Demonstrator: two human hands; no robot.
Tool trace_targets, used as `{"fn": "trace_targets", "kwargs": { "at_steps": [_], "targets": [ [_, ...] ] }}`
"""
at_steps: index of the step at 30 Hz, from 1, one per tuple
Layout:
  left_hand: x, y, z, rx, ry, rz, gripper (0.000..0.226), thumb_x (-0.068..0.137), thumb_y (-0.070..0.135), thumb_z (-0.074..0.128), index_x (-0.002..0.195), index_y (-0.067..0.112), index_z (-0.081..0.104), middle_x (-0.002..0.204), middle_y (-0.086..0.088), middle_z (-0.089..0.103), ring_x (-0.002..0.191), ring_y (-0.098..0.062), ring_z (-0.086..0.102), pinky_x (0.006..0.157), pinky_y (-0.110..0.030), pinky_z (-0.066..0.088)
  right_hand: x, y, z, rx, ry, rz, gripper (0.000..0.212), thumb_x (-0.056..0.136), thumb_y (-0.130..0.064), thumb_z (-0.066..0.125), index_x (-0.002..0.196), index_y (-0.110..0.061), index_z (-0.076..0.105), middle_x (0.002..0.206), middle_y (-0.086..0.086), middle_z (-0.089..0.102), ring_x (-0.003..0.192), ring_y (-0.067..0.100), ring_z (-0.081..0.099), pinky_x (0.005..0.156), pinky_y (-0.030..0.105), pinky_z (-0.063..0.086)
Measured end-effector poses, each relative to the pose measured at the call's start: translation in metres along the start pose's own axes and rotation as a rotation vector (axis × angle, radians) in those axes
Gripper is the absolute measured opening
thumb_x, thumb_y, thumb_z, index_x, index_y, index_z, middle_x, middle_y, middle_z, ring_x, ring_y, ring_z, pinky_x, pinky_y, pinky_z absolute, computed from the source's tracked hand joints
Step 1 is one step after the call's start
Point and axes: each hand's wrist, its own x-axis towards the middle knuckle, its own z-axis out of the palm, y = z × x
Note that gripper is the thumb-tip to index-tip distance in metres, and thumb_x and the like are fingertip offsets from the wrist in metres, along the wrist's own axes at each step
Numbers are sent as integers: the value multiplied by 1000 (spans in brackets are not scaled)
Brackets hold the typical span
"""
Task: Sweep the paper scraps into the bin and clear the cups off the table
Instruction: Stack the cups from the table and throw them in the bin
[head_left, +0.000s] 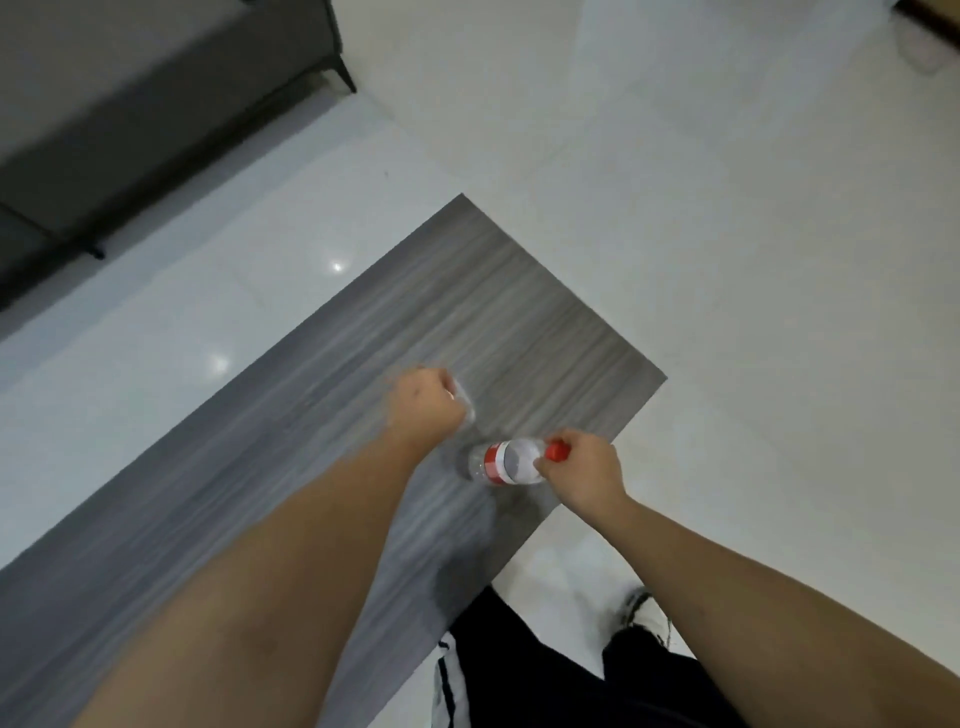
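Note:
A clear plastic bottle (506, 461) with a red-and-white label and a red cap leans over the grey wood-grain table (363, 415) near its right corner. My right hand (584, 470) grips it at the cap end. My left hand (427, 404) is curled round a clear cup (466, 401), of which only a blurred edge shows past the fingers. No paper scraps or bin are in view.
The table's far corner (462, 196) and right corner (665, 379) border a pale glossy floor (727, 234). A dark grey sofa (130, 104) stands at the upper left. My dark trousers (545, 686) and a white shoe (641, 610) are just off the table's near edge.

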Motion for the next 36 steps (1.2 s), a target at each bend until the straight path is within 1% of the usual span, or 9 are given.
{"fn": "trace_targets", "kwargs": {
  "at_steps": [4, 7, 9, 13, 19, 25, 29, 31, 36],
  "targets": [
    [4, 117, 52, 124, -13, 208, 18, 76, 6, 56, 87, 9, 69, 95, -14, 66, 94, -31, 60, 77, -28, 45, 8, 69, -78, 156, 128, 96, 29, 80, -20, 74, 109, -18, 73, 103, 5, 72, 82, 18, 58, 71, 22, 41],
    [7, 214, 104, 211, -52, 356, 17, 78, 7, 53, 85, 13, 67, 93, -10, 64, 95, -28, 59, 80, -30, 47, 20, 144, -144, 291, 228, 176, 34, 82, -18, 72, 115, -16, 71, 109, 2, 71, 92, 17, 62, 78, 23, 45],
    [8, 283, 145, 252, -84, 410, 18, 76, 8, 56, 86, 18, 66, 95, -6, 59, 90, -24, 59, 74, -28, 46, 31, 199, -194, 357, 276, 228, 35, 81, -17, 71, 117, -16, 70, 110, 1, 70, 98, 19, 64, 81, 25, 48],
    [-12, 421, 238, 284, -165, 487, 22, 70, 7, 62, 84, 24, 63, 89, 5, 48, 78, -16, 51, 61, -20, 34, 38, 307, -291, 508, 401, 413, 28, 81, -12, 68, 109, -14, 69, 101, 2, 70, 90, 19, 62, 80, 30, 52],
    [-42, 604, 352, 400, -338, 769, 22, 69, 7, 56, 80, 26, 57, 92, 3, 47, 81, -19, 53, 67, -24, 39, 41, 449, -402, 700, 605, 663, 27, 80, -12, 70, 107, -12, 69, 99, 5, 69, 81, 19, 58, 69, 27, 44],
    [-26, 751, 460, 524, -445, 901, 26, 68, 3, 52, 79, 27, 56, 93, 4, 45, 82, -17, 49, 60, -22, 36, 55, 561, -470, 924, 719, 889, 24, 82, -11, 70, 106, -10, 68, 94, 5, 67, 79, 20, 58, 56, 24, 38],
    [1, 849, 544, 561, -513, 967, 25, 70, 5, 55, 79, 28, 57, 93, 5, 45, 84, -17, 54, 61, -20, 35, 88, 631, -532, 1040, 742, 1005, 4, 81, -10, 66, 83, -13, 63, 87, 8, 68, 80, 26, 66, 60, 27, 44],
    [16, 901, 580, 576, -555, 988, 23, 72, 7, 58, 81, 29, 58, 93, 4, 46, 82, -16, 52, 64, -22, 36, 110, 661, -575, 1089, 767, 1044, 9, 79, -8, 67, 74, -13, 61, 84, 12, 70, 82, 32, 70, 68, 35, 52],
    [49, 1014, 630, 602, -636, 970, 22, 72, 7, 59, 84, 25, 61, 96, 0, 51, 83, -20, 57, 62, -22, 37, 169, 712, -683, 1185, 814, 1081, 14, 78, -11, 71, 91, -12, 68, 94, 13, 72, 90, 34, 70, 85, 44, 57]
  ]
}}
